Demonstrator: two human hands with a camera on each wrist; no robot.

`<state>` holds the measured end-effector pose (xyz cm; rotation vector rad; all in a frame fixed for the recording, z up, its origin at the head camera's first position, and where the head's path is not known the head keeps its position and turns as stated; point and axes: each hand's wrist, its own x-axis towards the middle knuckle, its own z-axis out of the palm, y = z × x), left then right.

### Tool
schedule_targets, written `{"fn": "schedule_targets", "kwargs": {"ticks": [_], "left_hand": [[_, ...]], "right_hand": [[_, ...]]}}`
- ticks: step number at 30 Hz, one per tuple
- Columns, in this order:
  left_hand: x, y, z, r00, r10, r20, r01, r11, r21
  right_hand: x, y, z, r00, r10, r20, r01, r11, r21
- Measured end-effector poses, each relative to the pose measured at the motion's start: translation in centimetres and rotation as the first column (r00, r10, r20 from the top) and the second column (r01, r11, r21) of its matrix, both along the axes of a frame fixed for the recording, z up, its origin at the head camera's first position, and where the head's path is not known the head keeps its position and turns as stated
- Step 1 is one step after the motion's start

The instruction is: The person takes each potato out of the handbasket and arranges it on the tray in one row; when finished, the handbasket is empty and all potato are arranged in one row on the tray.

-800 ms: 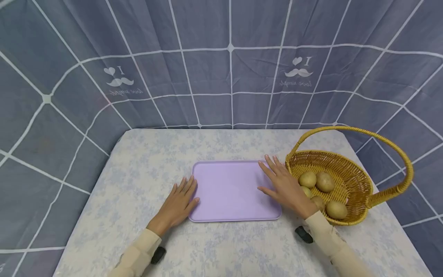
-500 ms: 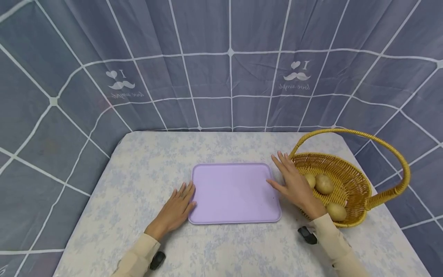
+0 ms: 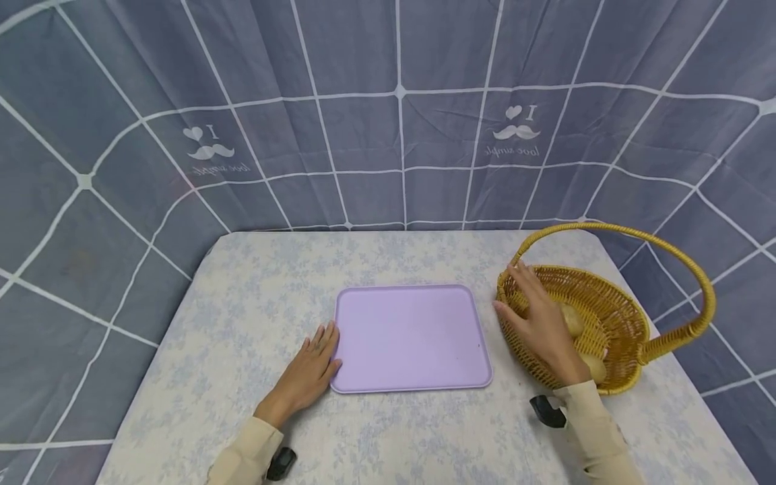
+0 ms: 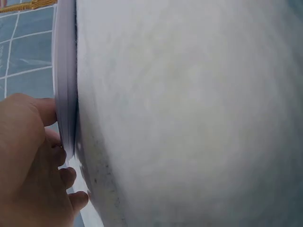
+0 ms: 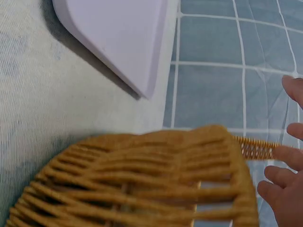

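Observation:
A shallow lilac tray lies on the table in the head view. My left hand rests at its left edge, fingers fairly straight; the left wrist view shows the thumb and fingertips touching the tray's rim. My right hand hovers over the left part of a yellow wicker basket, fingers extended and holding nothing. Potatoes lie in the basket, partly hidden by that hand. In the right wrist view the basket's woven side stands close to the camera, with the fingers beyond it.
The basket's tall arched handle rises over its right side. A pale floral cloth covers the table. A grey-blue gridded curtain hangs behind and at both sides.
My right hand has moved right, from above the tray's right edge to above the basket, covering some potatoes. The left hand has stayed by the tray's left edge.

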<state>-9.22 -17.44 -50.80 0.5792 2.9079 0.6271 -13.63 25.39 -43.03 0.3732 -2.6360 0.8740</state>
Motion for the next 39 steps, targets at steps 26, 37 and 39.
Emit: {"fn": "schedule_targets", "kwargs": {"ticks": [26, 37, 39], "left_hand": [[0.3, 0.4, 0.0, 1.000, 0.016, -0.014, -0.015, 1.000, 0.027], [0.3, 0.4, 0.2, 1.000, 0.019, -0.004, -0.019, 0.999, 0.025], [0.3, 0.4, 0.2, 1.000, 0.017, -0.007, -0.016, 1.000, 0.027]], "right_hand": [[-1.8, 5.8, -1.2, 0.972, -0.198, 0.127, 0.216, 0.966, -0.142], [-2.1, 6.3, -2.2, 0.943, -0.172, 0.284, 0.187, 0.982, -0.026], [-2.2, 6.3, -2.2, 0.935, -0.159, 0.318, 0.168, 0.986, -0.003]]}}
